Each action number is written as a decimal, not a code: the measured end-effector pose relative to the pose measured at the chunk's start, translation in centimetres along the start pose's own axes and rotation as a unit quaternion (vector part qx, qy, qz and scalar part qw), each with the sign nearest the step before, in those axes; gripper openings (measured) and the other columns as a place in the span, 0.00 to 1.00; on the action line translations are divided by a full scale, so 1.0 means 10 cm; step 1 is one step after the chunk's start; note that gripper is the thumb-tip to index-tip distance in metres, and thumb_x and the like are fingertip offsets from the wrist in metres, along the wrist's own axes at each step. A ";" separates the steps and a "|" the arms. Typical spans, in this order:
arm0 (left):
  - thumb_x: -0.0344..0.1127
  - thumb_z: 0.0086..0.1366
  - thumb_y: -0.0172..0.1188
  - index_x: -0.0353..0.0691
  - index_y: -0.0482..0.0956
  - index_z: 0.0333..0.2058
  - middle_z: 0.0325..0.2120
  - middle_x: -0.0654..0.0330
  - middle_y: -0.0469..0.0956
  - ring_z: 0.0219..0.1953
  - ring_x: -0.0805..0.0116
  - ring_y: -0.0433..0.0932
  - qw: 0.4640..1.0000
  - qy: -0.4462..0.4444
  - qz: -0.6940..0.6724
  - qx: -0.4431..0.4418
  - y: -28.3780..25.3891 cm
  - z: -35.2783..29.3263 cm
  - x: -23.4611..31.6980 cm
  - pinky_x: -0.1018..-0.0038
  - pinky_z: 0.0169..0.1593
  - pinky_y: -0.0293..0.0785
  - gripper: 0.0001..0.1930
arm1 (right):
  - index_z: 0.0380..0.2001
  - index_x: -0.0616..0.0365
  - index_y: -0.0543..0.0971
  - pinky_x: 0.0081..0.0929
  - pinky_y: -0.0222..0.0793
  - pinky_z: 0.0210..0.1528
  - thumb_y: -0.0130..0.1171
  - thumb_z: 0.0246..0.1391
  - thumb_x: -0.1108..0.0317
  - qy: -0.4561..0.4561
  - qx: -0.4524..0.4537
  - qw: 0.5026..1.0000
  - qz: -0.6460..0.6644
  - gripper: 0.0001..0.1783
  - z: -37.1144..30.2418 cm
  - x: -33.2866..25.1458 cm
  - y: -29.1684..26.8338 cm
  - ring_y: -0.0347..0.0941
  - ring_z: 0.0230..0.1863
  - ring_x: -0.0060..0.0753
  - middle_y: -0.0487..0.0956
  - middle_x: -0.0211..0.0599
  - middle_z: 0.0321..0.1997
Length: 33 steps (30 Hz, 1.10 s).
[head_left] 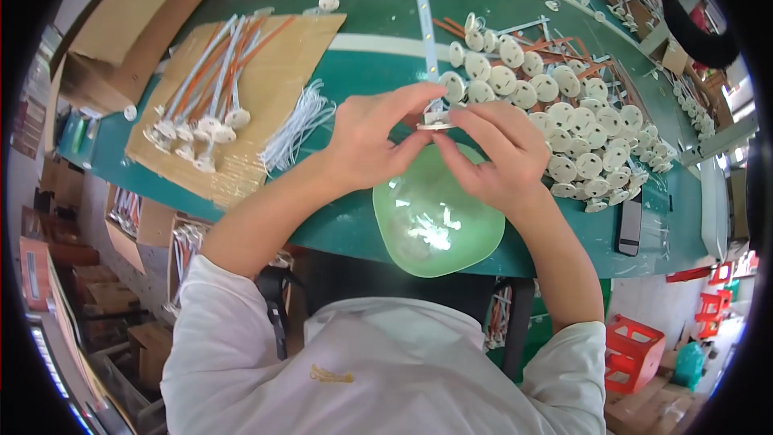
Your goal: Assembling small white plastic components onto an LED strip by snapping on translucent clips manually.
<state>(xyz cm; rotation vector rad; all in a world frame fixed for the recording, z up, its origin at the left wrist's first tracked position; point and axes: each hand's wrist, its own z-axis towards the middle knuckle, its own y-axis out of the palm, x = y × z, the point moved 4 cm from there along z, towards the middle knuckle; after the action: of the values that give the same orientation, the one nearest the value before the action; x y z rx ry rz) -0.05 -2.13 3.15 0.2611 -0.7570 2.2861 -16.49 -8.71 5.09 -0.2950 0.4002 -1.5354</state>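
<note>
Both hands meet over a light green bowl (475,234) near the table's front edge. My left hand (366,137) pinches the rim of a white round disc base (435,124) between thumb and fingers. From the other side, my right hand (507,153) has its fingers closed on the same base. A narrow pale strip with small yellow dots (426,24) rises from the base and points away from me over the table. The small parts between my fingertips are partly hidden. Shiny glare covers the bowl's inside, so its contents cannot be made out.
Many similar disc bases (592,133) with strips are heaped at right. Several more lie on a cardboard sheet (314,40) at left, beside a bundle of thin white wires (298,125). A phone (630,224) lies at the right edge; a cardboard box (129,24) stands far left.
</note>
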 end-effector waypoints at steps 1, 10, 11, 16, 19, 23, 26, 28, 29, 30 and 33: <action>0.25 0.47 0.72 0.41 0.76 0.53 0.30 0.57 0.84 0.28 0.64 0.85 1.000 0.027 0.005 -0.005 0.00 -0.01 0.02 0.73 0.30 0.79 0.31 | 0.33 0.61 0.83 0.27 0.75 0.29 0.74 0.35 0.77 0.004 -0.014 1.000 0.004 0.16 -0.01 0.00 0.02 0.79 0.29 0.36 0.82 0.39 0.31; 0.26 0.49 0.71 0.44 0.78 0.51 0.22 0.60 0.79 0.22 0.63 0.80 0.997 0.074 0.033 -0.013 0.05 -0.09 0.08 0.72 0.25 0.74 0.27 | 0.28 0.62 0.81 0.24 0.76 0.27 0.71 0.35 0.77 -0.009 -0.012 0.999 -0.048 0.12 -0.04 -0.08 0.04 0.79 0.25 0.34 0.82 0.37 0.26; 0.26 0.50 0.71 0.45 0.78 0.50 0.22 0.60 0.79 0.22 0.64 0.81 0.999 0.039 0.002 -0.012 0.06 -0.08 0.06 0.73 0.25 0.75 0.26 | 0.29 0.62 0.81 0.24 0.76 0.28 0.70 0.37 0.78 -0.005 -0.027 0.999 -0.047 0.12 -0.04 -0.07 0.04 0.80 0.25 0.33 0.82 0.37 0.27; 0.29 0.52 0.72 0.43 0.82 0.43 0.25 0.58 0.83 0.24 0.65 0.84 0.997 -0.055 -0.051 -0.029 0.09 -0.07 -0.10 0.75 0.26 0.77 0.18 | 0.31 0.62 0.82 0.22 0.77 0.30 0.69 0.43 0.80 0.020 -0.068 0.998 0.002 0.09 -0.05 0.05 0.06 0.81 0.26 0.33 0.83 0.38 0.30; 0.30 0.52 0.72 0.43 0.83 0.41 0.25 0.59 0.83 0.23 0.67 0.84 0.999 0.005 -0.004 -0.032 0.10 -0.07 -0.10 0.76 0.26 0.77 0.15 | 0.34 0.61 0.83 0.23 0.77 0.30 0.69 0.46 0.80 0.023 -0.087 0.996 0.016 0.09 -0.06 0.03 0.04 0.82 0.28 0.33 0.84 0.38 0.32; 0.30 0.51 0.72 0.42 0.84 0.40 0.24 0.60 0.83 0.23 0.68 0.84 0.997 0.044 0.032 -0.050 0.11 -0.08 -0.06 0.77 0.26 0.77 0.15 | 0.35 0.62 0.84 0.23 0.77 0.32 0.69 0.47 0.78 0.063 -0.111 0.992 0.009 0.09 -0.10 0.03 0.07 0.82 0.30 0.34 0.84 0.38 0.32; 0.29 0.52 0.72 0.42 0.84 0.42 0.26 0.60 0.84 0.24 0.68 0.84 0.999 0.007 -0.021 -0.049 0.08 -0.04 -0.08 0.78 0.28 0.77 0.16 | 0.35 0.62 0.84 0.22 0.77 0.32 0.69 0.48 0.78 0.050 -0.088 0.995 0.007 0.09 -0.09 0.04 0.06 0.82 0.29 0.33 0.84 0.38 0.32; 0.27 0.59 0.69 0.35 0.82 0.47 0.37 0.58 0.85 0.36 0.72 0.83 0.990 -0.036 -0.088 -0.106 0.09 -0.03 -0.12 0.77 0.40 0.79 0.16 | 0.35 0.62 0.84 0.22 0.78 0.32 0.69 0.48 0.77 0.045 -0.070 0.997 0.009 0.09 -0.09 0.04 0.05 0.82 0.29 0.31 0.84 0.37 0.32; 0.27 0.59 0.69 0.35 0.82 0.47 0.37 0.58 0.85 0.36 0.72 0.83 0.989 -0.037 -0.090 -0.111 0.09 -0.03 -0.14 0.77 0.40 0.79 0.16 | 0.36 0.62 0.84 0.22 0.78 0.32 0.69 0.49 0.77 0.068 -0.070 0.995 0.030 0.09 -0.09 0.06 0.06 0.82 0.30 0.30 0.84 0.37 0.33; 0.27 0.61 0.67 0.34 0.81 0.50 0.41 0.57 0.84 0.39 0.71 0.83 0.970 -0.076 -0.181 -0.142 0.11 -0.05 -0.19 0.76 0.44 0.79 0.17 | 0.36 0.62 0.84 0.23 0.79 0.33 0.69 0.50 0.77 0.089 -0.070 0.992 0.052 0.09 -0.09 0.07 0.07 0.82 0.31 0.29 0.85 0.37 0.33; 0.31 0.66 0.63 0.34 0.79 0.53 0.41 0.57 0.84 0.40 0.71 0.83 0.931 -0.151 -0.297 -0.146 0.18 -0.09 -0.22 0.76 0.46 0.79 0.17 | 0.37 0.62 0.84 0.24 0.80 0.34 0.68 0.52 0.76 0.207 -0.061 0.971 0.104 0.08 -0.11 0.08 0.08 0.82 0.33 0.28 0.85 0.38 0.34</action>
<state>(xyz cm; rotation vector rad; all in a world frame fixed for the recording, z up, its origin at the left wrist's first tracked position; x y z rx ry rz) 0.37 -3.91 0.82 0.6193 -1.0011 1.5562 -16.23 -9.45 3.65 -0.0213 0.8306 -1.3623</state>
